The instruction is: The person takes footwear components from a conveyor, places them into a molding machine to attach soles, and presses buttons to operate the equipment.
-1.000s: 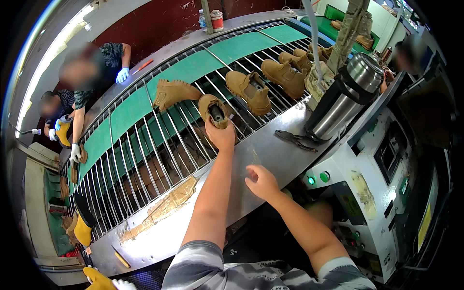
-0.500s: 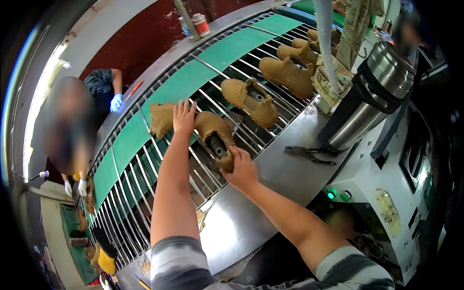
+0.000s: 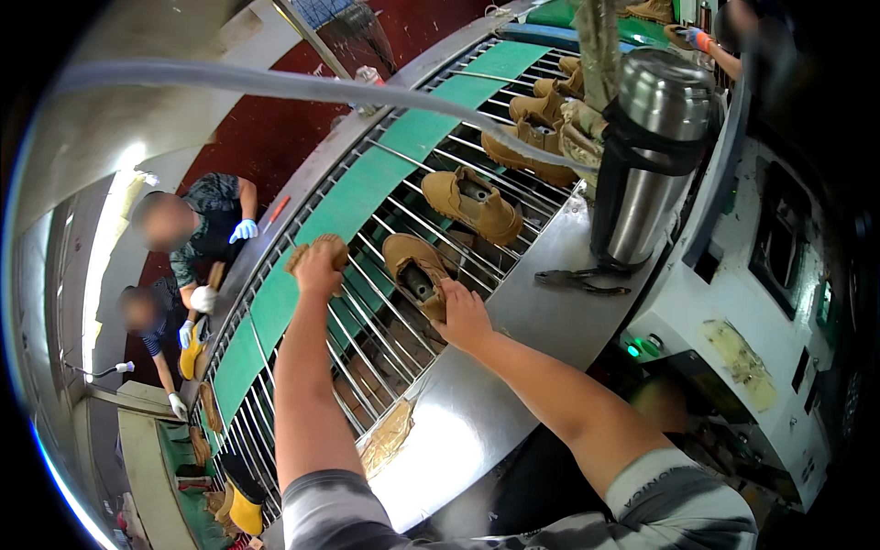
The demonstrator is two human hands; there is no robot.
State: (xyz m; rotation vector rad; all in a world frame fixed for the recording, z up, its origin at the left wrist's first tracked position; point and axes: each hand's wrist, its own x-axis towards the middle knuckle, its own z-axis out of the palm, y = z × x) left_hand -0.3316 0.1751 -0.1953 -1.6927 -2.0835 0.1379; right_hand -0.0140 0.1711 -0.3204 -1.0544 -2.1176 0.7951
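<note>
My left hand point(image 3: 319, 273) is closed over a tan shoe point(image 3: 335, 247) with a lugged sole, at the green strip's edge; most of that shoe is under my palm. With fingers at its heel, my right hand point(image 3: 464, 317) grips a tan ankle boot point(image 3: 408, 252) that lies on the metal bars, toe pointing away and a dark last showing in its opening. Another tan boot point(image 3: 454, 197) rests on the bars just beyond, to the right. More boots point(image 3: 527, 147) stand in a row farther back.
A steel flask point(image 3: 637, 197) and pliers point(image 3: 582, 281) are on the metal ledge point(image 3: 477, 385) at right, near a white machine point(image 3: 733, 312) with a lit green button. A pale hose point(image 3: 321, 89) crosses the upper view. Co-workers point(image 3: 215, 220) stand along the far left side.
My left hand has moved from beside the boot's toe onto the tan shoe at left. My right hand stays on the boot's heel. The view has shifted, and the hose now runs across it.
</note>
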